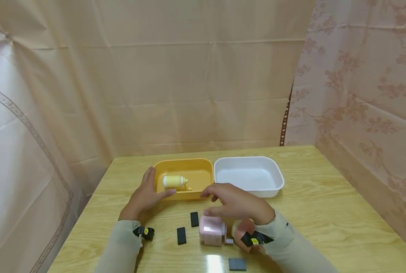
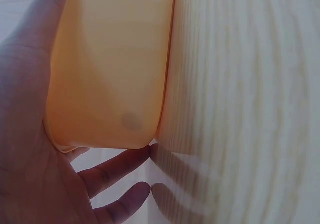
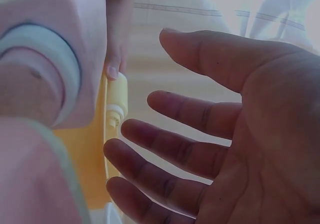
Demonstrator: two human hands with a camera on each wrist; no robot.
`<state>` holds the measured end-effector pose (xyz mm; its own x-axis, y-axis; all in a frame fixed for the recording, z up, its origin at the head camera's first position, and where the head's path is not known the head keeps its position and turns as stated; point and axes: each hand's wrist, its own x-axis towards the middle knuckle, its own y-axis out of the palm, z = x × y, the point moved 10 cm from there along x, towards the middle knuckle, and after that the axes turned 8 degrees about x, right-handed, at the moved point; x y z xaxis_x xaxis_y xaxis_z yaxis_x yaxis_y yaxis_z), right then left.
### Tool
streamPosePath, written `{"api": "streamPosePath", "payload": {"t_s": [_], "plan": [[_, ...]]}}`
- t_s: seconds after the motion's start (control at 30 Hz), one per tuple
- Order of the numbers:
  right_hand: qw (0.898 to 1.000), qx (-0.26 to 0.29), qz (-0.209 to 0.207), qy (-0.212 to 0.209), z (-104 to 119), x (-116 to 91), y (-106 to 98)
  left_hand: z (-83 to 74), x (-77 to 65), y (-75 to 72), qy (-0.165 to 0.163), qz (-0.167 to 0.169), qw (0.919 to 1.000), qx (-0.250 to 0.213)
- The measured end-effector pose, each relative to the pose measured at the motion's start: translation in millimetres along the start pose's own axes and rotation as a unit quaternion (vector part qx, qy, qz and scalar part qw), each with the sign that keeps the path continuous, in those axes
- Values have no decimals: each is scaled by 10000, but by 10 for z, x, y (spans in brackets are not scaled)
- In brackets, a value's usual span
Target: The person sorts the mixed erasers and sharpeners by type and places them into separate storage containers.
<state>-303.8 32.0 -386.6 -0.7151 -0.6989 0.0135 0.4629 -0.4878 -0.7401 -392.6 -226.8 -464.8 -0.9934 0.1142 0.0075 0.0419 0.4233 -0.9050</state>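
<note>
My left hand (image 1: 145,197) holds the left end of a yellow tray (image 1: 203,163), thumb at its front rim and fingers round the end wall. In the left wrist view, the fingertips (image 2: 142,154) reach past the tray's corner to the wooden surface. A yellow and white crank pencil sharpener (image 1: 171,182) lies inside this tray. My right hand (image 1: 235,201) hovers by the tray's front right corner, fingers spread and holding nothing. Just below it on the table is a pink crank sharpener (image 1: 211,231). A peach-coloured rounded object (image 1: 243,229) is partly hidden by the right wrist.
A white tray (image 1: 249,161) stands against the yellow one on the right. Two black rectangular pieces (image 1: 181,235) lie left of the pink sharpener, and a dark grey one (image 1: 237,264) is near the front. Curtains (image 1: 203,94) hang behind the wooden table (image 1: 312,212).
</note>
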Motion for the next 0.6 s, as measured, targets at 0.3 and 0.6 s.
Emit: {"api": "streamPosePath", "payload": {"t_s": [0.3, 0.6], "plan": [[9998, 23, 208, 73, -6, -99, 54, 3, 8, -12, 33, -17, 10000, -25], [9996, -209, 203, 16, -6, -199, 78, -20, -14, -18, 24, 19, 10000, -10]]}}
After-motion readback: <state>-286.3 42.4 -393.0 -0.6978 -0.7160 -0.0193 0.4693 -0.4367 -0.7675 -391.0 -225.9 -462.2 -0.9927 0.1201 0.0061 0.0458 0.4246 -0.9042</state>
